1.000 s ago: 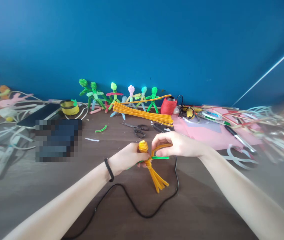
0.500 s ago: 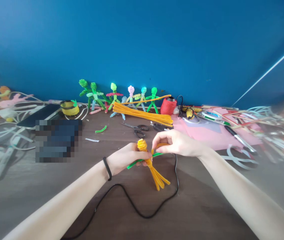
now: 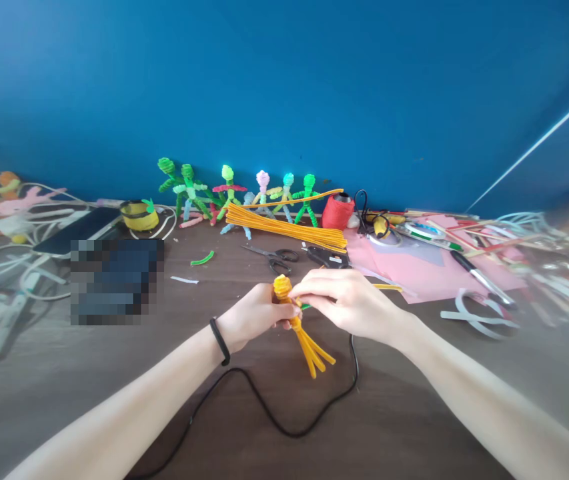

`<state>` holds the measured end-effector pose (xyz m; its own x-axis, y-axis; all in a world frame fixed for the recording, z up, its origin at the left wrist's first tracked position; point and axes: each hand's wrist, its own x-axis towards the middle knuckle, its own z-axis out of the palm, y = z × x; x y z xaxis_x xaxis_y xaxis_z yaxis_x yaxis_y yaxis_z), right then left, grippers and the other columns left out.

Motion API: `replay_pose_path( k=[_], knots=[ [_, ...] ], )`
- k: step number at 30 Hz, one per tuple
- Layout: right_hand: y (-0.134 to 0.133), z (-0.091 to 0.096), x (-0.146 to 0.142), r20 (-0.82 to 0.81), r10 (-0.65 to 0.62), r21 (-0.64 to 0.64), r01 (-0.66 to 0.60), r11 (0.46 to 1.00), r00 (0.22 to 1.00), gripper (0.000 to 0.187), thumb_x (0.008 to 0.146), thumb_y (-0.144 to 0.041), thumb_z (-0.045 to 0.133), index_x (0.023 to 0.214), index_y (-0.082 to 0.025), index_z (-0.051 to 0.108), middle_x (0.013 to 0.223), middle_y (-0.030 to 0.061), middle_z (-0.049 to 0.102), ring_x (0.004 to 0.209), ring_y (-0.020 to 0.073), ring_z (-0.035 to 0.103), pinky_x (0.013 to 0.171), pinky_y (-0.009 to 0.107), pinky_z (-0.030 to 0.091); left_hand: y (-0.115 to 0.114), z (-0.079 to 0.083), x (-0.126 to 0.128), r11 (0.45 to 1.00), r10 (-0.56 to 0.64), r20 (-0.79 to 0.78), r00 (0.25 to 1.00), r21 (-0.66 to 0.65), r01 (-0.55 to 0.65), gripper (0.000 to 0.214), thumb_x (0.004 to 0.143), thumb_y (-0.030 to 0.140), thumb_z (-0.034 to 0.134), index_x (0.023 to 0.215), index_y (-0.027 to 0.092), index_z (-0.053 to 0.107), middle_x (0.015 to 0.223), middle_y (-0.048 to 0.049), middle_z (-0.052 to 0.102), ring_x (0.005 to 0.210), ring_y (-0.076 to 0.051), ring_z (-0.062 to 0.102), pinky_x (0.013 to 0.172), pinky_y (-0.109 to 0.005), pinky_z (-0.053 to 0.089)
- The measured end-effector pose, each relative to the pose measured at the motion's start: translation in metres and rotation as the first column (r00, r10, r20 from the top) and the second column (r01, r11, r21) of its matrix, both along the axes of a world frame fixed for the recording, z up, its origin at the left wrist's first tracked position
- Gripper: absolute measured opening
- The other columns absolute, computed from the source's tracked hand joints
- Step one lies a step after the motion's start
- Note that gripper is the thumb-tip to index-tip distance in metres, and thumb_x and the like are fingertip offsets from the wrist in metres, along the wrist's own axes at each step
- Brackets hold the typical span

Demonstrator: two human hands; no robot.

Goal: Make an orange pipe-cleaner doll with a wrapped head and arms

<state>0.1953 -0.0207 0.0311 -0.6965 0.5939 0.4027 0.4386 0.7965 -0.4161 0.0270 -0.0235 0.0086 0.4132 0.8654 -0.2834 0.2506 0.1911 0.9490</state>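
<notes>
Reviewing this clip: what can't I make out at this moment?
All in the head view:
Orange figure: its middle is covered by the left hand.
Green strip: mostly hidden by the hands; only a sliver shows.
Orange strand: one end is hidden by the right hand.
Dark slab: details masked by pixelation.
Black cable: cut off by the bottom edge.
Far-right clutter: too blurred to identify.
</notes>
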Motion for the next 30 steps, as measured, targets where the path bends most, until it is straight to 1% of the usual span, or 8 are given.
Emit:
replay_pose_path(
  k=[4,9,13,17,20,22,27,30],
  knots=[
    [-0.002,-0.005,-0.001,0.012,-0.004,0.085,0.003,0.996,1.000,0.020,0.082,-0.010,0.044,0.086,-0.017,0.062,0.084,0.0042,0.065,0.077,0.0145,0.059,0.068,0.026,0.045,0.001,0.002,-0.001,0.996,0.091,0.095,0.991,0.000,-0.092,0.011,0.062,0.020,0.058,0.059,0.011,0.053,0.052,0.0011,0.052,0.048,-0.007,0.044,0.048,-0.021,0.032],
    [-0.001,-0.005,-0.002,-0.073,-0.083,0.078,0.089,0.993,0.994,0.018,0.083,-0.013,0.044,0.090,-0.017,0.060,0.087,0.0049,0.065,0.077,0.0140,0.059,0.068,0.026,0.046,0.007,-0.001,-0.006,0.980,0.200,0.239,0.950,-0.040,-0.196,0.013,0.064,0.023,0.059,0.061,0.011,0.054,0.057,0.0006,0.052,0.052,-0.007,0.043,0.050,-0.022,0.033],
    [0.003,-0.006,-0.002,-0.175,-0.186,-0.154,0.160,0.975,0.967,0.012,0.081,-0.020,0.049,0.085,-0.018,0.060,0.084,0.0033,0.066,0.072,0.0130,0.060,0.065,0.025,0.047,0.011,-0.001,-0.009,0.972,0.235,0.364,0.901,-0.081,-0.220,0.011,0.065,0.022,0.060,0.066,0.011,0.058,0.064,0.0001,0.054,0.056,-0.007,0.045,0.053,-0.021,0.034],
    [0.009,-0.008,0.002,-0.205,-0.261,-0.413,0.159,0.897,0.943,0.011,0.077,-0.026,0.054,0.080,-0.016,0.059,0.075,0.0030,0.065,0.063,0.0125,0.059,0.057,0.024,0.047,0.012,0.003,-0.010,0.964,0.265,0.395,0.880,-0.123,-0.235,0.012,0.063,0.021,0.064,0.066,0.011,0.059,0.068,-0.0009,0.058,0.059,-0.007,0.048,0.054,-0.021,0.035],
    [0.016,-0.014,0.006,-0.248,-0.265,-0.562,0.084,0.823,0.932,0.011,0.075,-0.026,0.055,0.079,-0.016,0.059,0.076,0.0039,0.065,0.062,0.0123,0.058,0.051,0.023,0.045,0.010,0.006,-0.012,0.977,0.215,0.408,0.887,-0.096,-0.192,0.012,0.064,0.020,0.064,0.068,0.011,0.058,0.069,-0.0015,0.059,0.060,-0.008,0.051,0.053,-0.020,0.035],
    [0.020,-0.019,0.008,-0.261,-0.247,-0.614,0.037,0.788,0.933,0.012,0.074,-0.025,0.056,0.080,-0.015,0.060,0.078,0.0047,0.065,0.060,0.0116,0.057,0.049,0.022,0.044,0.009,0.007,-0.012,0.986,0.164,0.414,0.895,-0.080,-0.143,0.011,0.064,0.019,0.064,0.070,0.012,0.058,0.068,-0.0020,0.060,0.061,-0.009,0.052,0.052,-0.020,0.036],
    [0.024,-0.022,0.012,-0.149,-0.203,-0.600,0.075,0.797,0.968,0.009,0.072,-0.021,0.057,0.072,-0.014,0.063,0.055,-0.0016,0.057,0.047,0.0079,0.047,0.045,0.021,0.036,0.005,0.010,-0.013,0.994,-0.008,0.335,0.942,-0.096,0.042,0.010,0.063,0.017,0.063,0.069,0.012,0.056,0.067,-0.0041,0.063,0.059,-0.011,0.054,0.051,-0.021,0.037],
    [0.022,-0.018,0.011,-0.160,-0.129,-0.605,0.006,0.796,0.979,0.010,0.070,-0.018,0.057,0.075,-0.013,0.065,0.067,0.0014,0.060,0.061,0.0120,0.054,0.054,0.022,0.041,0.002,0.011,-0.012,0.984,-0.115,0.251,0.961,-0.102,0.144,0.009,0.063,0.018,0.062,0.068,0.012,0.058,0.066,-0.0046,0.063,0.058,-0.011,0.054,0.051,-0.021,0.039]
  ],
)
